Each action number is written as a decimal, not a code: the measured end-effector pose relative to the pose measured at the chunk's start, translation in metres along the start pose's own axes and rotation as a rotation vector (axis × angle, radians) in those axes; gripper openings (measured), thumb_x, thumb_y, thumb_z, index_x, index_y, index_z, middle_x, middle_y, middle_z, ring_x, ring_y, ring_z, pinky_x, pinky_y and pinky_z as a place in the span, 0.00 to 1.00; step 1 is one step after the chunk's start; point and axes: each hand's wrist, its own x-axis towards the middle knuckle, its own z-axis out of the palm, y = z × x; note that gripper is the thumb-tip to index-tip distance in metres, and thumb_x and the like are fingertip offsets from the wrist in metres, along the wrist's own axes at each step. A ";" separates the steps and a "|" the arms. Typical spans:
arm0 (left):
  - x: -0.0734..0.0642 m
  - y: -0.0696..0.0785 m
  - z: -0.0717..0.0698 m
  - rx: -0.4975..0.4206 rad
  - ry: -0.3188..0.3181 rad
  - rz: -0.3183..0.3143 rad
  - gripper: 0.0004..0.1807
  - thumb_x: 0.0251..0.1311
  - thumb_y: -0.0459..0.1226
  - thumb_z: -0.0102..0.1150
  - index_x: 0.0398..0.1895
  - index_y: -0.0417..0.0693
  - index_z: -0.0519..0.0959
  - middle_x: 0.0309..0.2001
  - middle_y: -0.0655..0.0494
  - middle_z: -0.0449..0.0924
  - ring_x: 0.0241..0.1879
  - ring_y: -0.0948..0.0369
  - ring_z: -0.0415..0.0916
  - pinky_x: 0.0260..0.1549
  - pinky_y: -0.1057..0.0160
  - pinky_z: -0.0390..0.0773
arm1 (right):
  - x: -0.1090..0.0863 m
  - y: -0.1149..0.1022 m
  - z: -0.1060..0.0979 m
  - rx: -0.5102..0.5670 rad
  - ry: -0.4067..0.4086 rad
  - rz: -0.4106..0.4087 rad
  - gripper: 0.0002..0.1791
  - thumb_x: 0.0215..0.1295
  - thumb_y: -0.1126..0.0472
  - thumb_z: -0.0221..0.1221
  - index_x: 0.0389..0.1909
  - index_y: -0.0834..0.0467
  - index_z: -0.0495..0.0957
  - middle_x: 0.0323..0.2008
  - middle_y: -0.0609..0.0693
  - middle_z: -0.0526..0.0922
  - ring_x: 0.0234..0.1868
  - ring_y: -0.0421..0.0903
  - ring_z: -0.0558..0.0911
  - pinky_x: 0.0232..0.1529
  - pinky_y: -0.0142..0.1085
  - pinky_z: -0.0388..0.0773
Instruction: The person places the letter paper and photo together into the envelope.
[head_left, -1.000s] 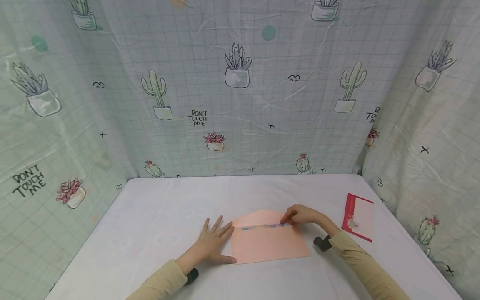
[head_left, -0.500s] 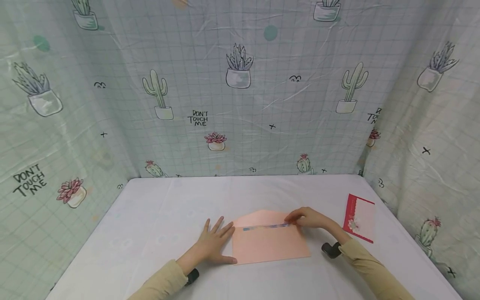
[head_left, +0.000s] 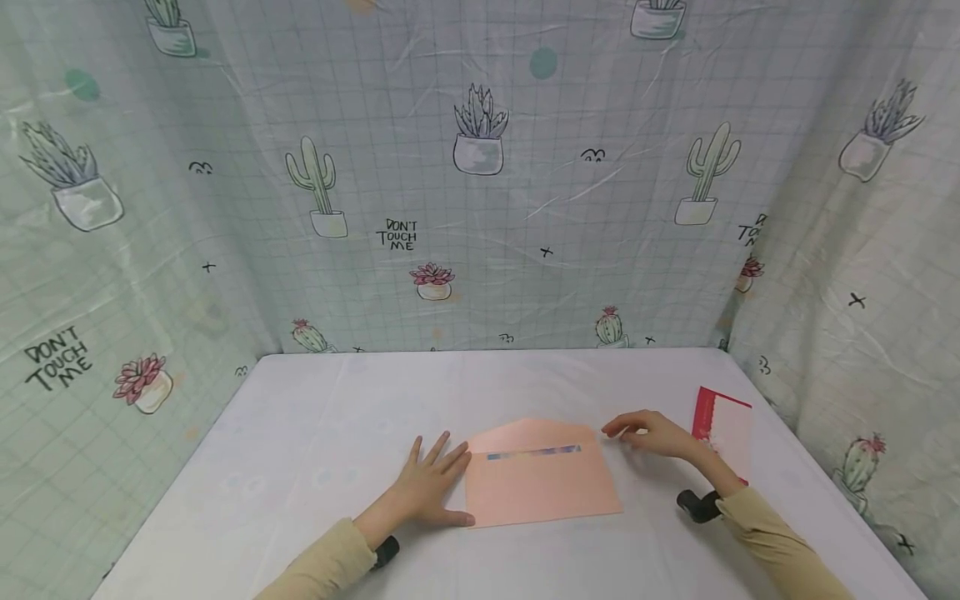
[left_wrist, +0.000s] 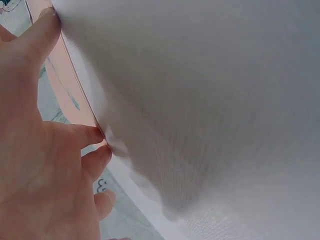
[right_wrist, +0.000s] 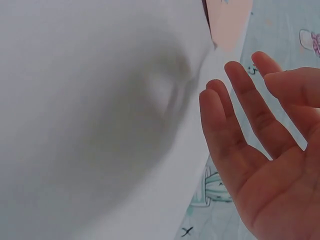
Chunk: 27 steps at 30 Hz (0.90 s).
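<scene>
A pink envelope (head_left: 543, 487) lies on the white table with its pointed flap (head_left: 528, 432) spread open toward the back. Along the pocket's mouth shows a thin blue-and-purple strip (head_left: 534, 453), the edge of something mostly hidden inside. My left hand (head_left: 429, 483) is spread flat at the envelope's left side, its thumb and fingertips touching that edge, as the left wrist view also shows. Off the envelope's right corner hovers my right hand (head_left: 652, 433), apart from it; in the right wrist view its palm (right_wrist: 280, 185) holds nothing and the fingers are relaxed.
At the table's right lies a red-and-pink card (head_left: 731, 429) with a flower print, partly covered by my right forearm. A cactus-print curtain (head_left: 480, 217) encloses the back and sides of the white table (head_left: 337, 417). Each wrist carries a black camera (head_left: 697, 506).
My right hand has let go of the strip's right end at the pocket mouth and moved right, off the envelope. The left hand stays at the left edge.
</scene>
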 end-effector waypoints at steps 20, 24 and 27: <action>-0.001 0.003 -0.007 -0.007 -0.010 0.003 0.51 0.44 0.68 0.49 0.65 0.45 0.58 0.68 0.51 0.55 0.68 0.45 0.46 0.59 0.34 0.49 | -0.044 0.031 -0.029 -0.135 0.305 0.226 0.15 0.60 0.66 0.52 0.48 0.60 0.75 0.44 0.59 0.79 0.39 0.50 0.77 0.31 0.26 0.74; -0.002 0.003 -0.008 -0.004 -0.012 0.001 0.50 0.44 0.68 0.48 0.65 0.46 0.58 0.68 0.51 0.55 0.68 0.45 0.46 0.59 0.34 0.49 | -0.052 0.038 -0.034 -0.141 0.364 0.291 0.15 0.61 0.65 0.51 0.49 0.62 0.74 0.45 0.63 0.78 0.35 0.48 0.75 0.23 0.28 0.73; -0.002 0.004 -0.008 -0.003 -0.017 -0.002 0.50 0.44 0.69 0.48 0.65 0.46 0.57 0.68 0.51 0.54 0.68 0.45 0.46 0.59 0.34 0.49 | -0.057 0.046 -0.039 -0.182 0.433 0.295 0.15 0.61 0.65 0.51 0.49 0.63 0.73 0.44 0.64 0.78 0.38 0.52 0.75 0.25 0.30 0.73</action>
